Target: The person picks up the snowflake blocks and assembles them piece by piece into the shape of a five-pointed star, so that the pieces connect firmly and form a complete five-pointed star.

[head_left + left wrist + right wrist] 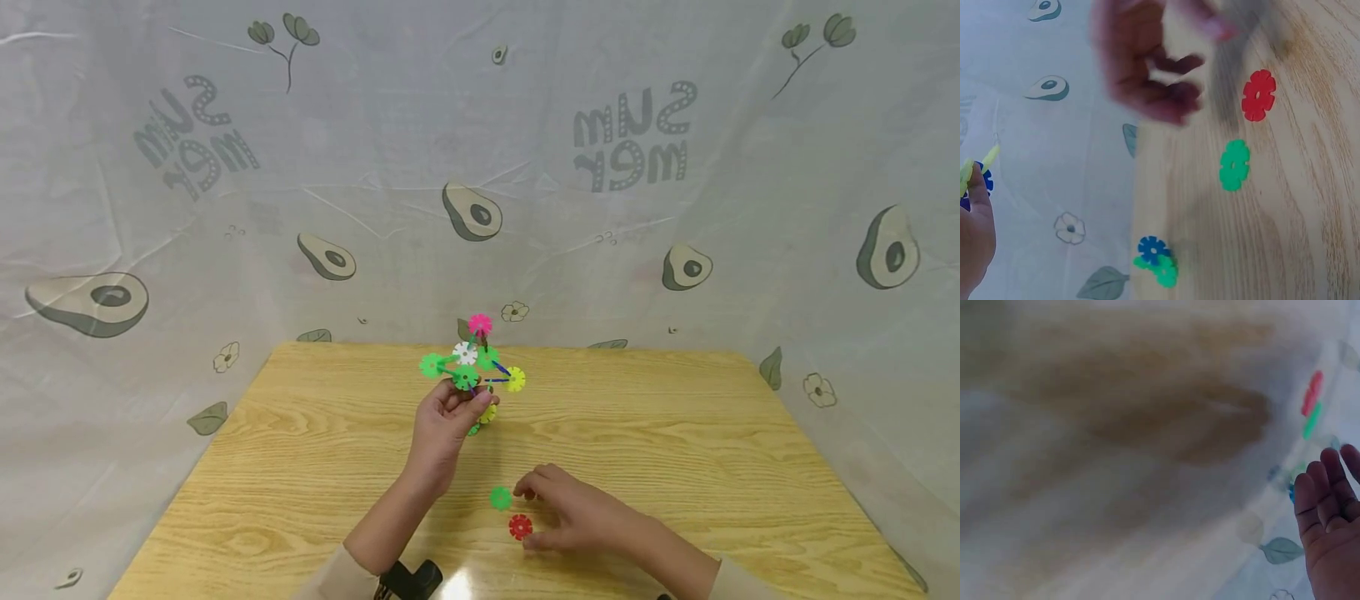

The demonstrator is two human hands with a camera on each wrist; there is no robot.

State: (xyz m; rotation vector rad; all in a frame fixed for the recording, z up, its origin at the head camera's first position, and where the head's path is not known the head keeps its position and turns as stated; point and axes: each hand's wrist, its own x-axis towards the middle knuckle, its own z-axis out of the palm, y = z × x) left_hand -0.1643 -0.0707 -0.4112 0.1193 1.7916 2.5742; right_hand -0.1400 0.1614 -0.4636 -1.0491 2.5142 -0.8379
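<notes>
My left hand (442,429) grips a built-up figure of joined notched plastic discs, raised above the table. A pink disc (480,324) tops it, with a white disc (465,353), green discs and a yellow disc (515,379) beneath. My right hand (573,517) hovers low over the wood, fingers loosely bent and holding nothing. Just beside its fingers are a loose green disc (501,498) and a loose red disc (521,527). In the right wrist view the right hand (1335,531) has its fingers extended. The left wrist view shows the left hand (975,240) at its edge.
A wood-grain table (300,467) carries the loose discs. Behind it hangs a pale curtain (525,233) printed with avocados and flowers. In the left wrist view, a blue disc (1154,250) overlaps green ones; whether they join the figure, I cannot tell.
</notes>
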